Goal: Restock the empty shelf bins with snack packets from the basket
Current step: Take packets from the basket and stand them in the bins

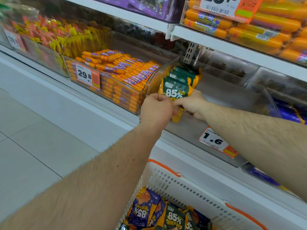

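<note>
A row of green snack packets (178,83) was being stood upright at the left end of a clear shelf bin (232,100), against its left wall. The front packet of the row was gripped low down by both hands: the left hand (156,108) was curled round its lower left edge, and the right hand (192,103) was closed on its lower right edge, the two hands nearly touching at the bin's front lip. The rest of the bin, to the right of the row, appeared bare. More packets, green and purple, lay in the white basket (191,185) below, near the base of the shelf.

The step in hand was judged to be the squaring-up of the row. It would be done well if the packets were kept upright and pressed back together, so that the printed fronts faced outward and none slumped forward over the lip. The grip should be loosened only once the row was seen to stand alone. The neighbouring bin of orange sausage sticks (123,75) was best left undisturbed, and the price tag (216,141) on the bin front kept unobstructed
</note>
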`<control>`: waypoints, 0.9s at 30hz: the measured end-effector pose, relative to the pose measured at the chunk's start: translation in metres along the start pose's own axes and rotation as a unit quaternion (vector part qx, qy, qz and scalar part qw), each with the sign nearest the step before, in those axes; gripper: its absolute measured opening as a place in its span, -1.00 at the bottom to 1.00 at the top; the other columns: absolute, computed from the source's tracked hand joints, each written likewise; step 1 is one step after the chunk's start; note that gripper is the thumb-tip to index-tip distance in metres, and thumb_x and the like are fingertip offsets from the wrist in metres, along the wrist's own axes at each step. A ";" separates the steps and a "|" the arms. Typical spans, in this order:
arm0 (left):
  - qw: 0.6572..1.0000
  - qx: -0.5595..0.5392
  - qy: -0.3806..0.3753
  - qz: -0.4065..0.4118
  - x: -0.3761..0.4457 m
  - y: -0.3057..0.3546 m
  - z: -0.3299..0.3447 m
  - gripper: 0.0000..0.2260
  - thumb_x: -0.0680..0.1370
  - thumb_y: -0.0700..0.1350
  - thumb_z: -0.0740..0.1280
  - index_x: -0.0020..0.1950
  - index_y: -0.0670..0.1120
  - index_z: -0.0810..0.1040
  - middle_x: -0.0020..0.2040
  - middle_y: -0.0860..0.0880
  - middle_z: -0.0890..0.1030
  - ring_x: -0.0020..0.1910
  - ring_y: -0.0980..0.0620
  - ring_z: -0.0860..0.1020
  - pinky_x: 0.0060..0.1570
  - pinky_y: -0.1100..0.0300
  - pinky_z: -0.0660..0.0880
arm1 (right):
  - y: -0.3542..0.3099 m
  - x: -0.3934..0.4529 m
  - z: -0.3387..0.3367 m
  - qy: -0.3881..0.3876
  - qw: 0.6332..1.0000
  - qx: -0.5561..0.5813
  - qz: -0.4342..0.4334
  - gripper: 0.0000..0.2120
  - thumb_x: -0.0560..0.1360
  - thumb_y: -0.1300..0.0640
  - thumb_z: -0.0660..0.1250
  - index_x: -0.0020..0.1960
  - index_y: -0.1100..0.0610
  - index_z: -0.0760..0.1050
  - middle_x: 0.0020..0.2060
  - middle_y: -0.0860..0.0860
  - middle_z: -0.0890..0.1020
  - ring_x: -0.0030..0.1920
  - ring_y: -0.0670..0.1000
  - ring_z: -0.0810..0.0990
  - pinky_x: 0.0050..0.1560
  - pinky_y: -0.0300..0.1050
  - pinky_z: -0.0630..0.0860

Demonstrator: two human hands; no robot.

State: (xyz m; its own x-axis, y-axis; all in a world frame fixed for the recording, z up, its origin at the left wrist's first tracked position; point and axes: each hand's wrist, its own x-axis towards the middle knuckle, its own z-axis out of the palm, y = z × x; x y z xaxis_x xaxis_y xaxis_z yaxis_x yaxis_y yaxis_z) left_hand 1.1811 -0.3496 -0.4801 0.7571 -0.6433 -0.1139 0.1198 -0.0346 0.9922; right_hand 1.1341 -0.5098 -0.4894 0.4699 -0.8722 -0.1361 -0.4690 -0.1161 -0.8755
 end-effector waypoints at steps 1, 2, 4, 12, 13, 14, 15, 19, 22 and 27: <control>1.000 0.004 0.003 0.003 0.000 -0.001 0.001 -0.92 0.50 -0.20 0.29 -0.15 -0.07 0.56 -0.41 0.06 0.61 -0.35 0.09 0.55 -0.29 0.18 0.46 | -0.001 0.002 -0.001 0.028 0.999 0.011 -0.022 -0.56 0.24 0.28 0.60 0.05 0.10 0.54 -0.19 0.01 0.67 -0.34 -0.06 0.60 -0.49 -0.28 0.42; 1.000 0.007 0.007 0.006 0.000 -0.001 0.001 -0.91 0.50 -0.18 0.30 -0.18 -0.05 0.56 -0.35 0.05 0.61 -0.26 0.03 0.56 -0.24 0.14 0.46 | -0.001 0.005 -0.001 0.055 0.998 0.009 -0.037 -0.50 0.21 0.25 0.64 0.07 0.05 0.53 -0.09 -0.01 0.67 -0.18 -0.02 0.65 -0.36 -0.20 0.54; 1.000 0.015 0.013 0.011 0.001 -0.002 0.002 -0.89 0.50 -0.17 0.29 -0.20 -0.02 0.55 -0.22 0.00 0.61 -0.15 -0.05 0.58 -0.16 0.10 0.50 | -0.002 0.008 -0.001 0.079 0.994 -0.031 -0.064 -0.44 0.17 0.19 0.67 0.08 -0.01 0.52 -0.01 -0.05 0.66 0.01 0.04 0.64 0.01 -0.03 0.61; 0.999 0.031 0.018 0.017 0.000 -0.003 0.000 -0.87 0.54 -0.16 0.27 -0.18 -0.02 0.55 -0.19 0.00 0.60 -0.06 -0.07 0.61 -0.08 0.06 0.55 | -0.010 0.003 -0.001 0.070 0.989 -0.131 0.004 -0.46 0.19 -0.01 0.67 0.04 0.17 0.54 -0.24 0.08 0.69 -0.34 0.03 0.65 -0.19 0.02 0.68; 0.999 0.032 0.017 0.017 0.000 -0.003 0.000 -0.87 0.54 -0.17 0.27 -0.18 -0.03 0.55 -0.19 0.02 0.59 -0.06 -0.07 0.61 -0.08 0.07 0.56 | -0.010 0.002 -0.001 0.086 0.989 -0.117 0.017 -0.35 0.14 -0.02 0.69 0.08 0.17 0.48 -0.21 0.09 0.67 -0.30 0.04 0.66 -0.19 0.04 0.68; 0.999 0.034 0.018 0.016 0.000 -0.002 0.000 -0.88 0.53 -0.17 0.28 -0.18 -0.03 0.56 -0.19 0.03 0.59 -0.06 -0.07 0.61 -0.08 0.06 0.56 | -0.008 0.003 -0.002 0.104 0.989 -0.097 0.031 -0.24 0.10 -0.02 0.71 0.13 0.16 0.39 -0.15 0.08 0.64 -0.23 0.06 0.67 -0.16 0.07 0.68; 0.999 0.035 0.018 0.014 0.000 -0.003 0.000 -0.89 0.53 -0.17 0.28 -0.17 -0.03 0.56 -0.18 0.04 0.59 -0.06 -0.07 0.61 -0.06 0.05 0.57 | -0.008 0.002 -0.002 0.105 0.991 -0.072 0.047 -0.16 0.07 -0.02 0.72 0.16 0.14 0.33 -0.07 0.08 0.61 -0.13 0.08 0.66 -0.10 0.08 0.67; 1.000 0.026 0.003 0.008 -0.003 -0.003 0.003 -0.92 0.53 -0.14 0.30 -0.10 -0.08 0.58 -0.20 0.02 0.58 -0.14 -0.01 0.58 -0.13 0.10 0.54 | -0.012 0.003 0.000 -0.012 0.996 -0.014 0.091 -0.11 0.08 -0.06 0.71 0.30 0.14 0.41 0.20 -0.02 0.56 0.18 0.03 0.53 0.17 -0.01 0.49; 1.000 0.023 -0.009 0.008 -0.005 -0.001 0.005 -0.91 0.54 -0.15 0.31 -0.07 -0.14 0.58 -0.26 0.00 0.56 -0.23 0.01 0.53 -0.23 0.14 0.49 | -0.019 0.004 0.005 -0.089 0.985 0.098 0.110 -0.55 0.37 0.18 0.56 0.23 0.15 0.54 0.12 0.08 0.67 -0.05 0.00 0.66 -0.04 -0.05 0.58; 0.985 0.117 0.048 0.120 0.001 -0.002 0.001 -0.94 0.49 -0.11 0.34 -0.05 -0.04 0.55 -0.15 0.04 0.57 -0.10 -0.02 0.53 -0.10 0.09 0.51 | -0.017 0.003 0.001 -0.131 0.978 0.132 0.094 -0.80 0.48 0.27 0.43 0.09 0.13 0.58 -0.04 0.04 0.68 -0.17 -0.05 0.65 -0.18 -0.15 0.55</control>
State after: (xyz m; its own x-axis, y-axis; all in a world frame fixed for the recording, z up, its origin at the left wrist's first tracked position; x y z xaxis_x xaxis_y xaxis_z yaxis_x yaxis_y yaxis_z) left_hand 1.1812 -0.3514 -0.4818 0.8041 -0.5797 0.1316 -0.2123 -0.0734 0.9744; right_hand 1.1444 -0.5102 -0.4757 0.5853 -0.7108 -0.3900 -0.3726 0.1914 -0.9080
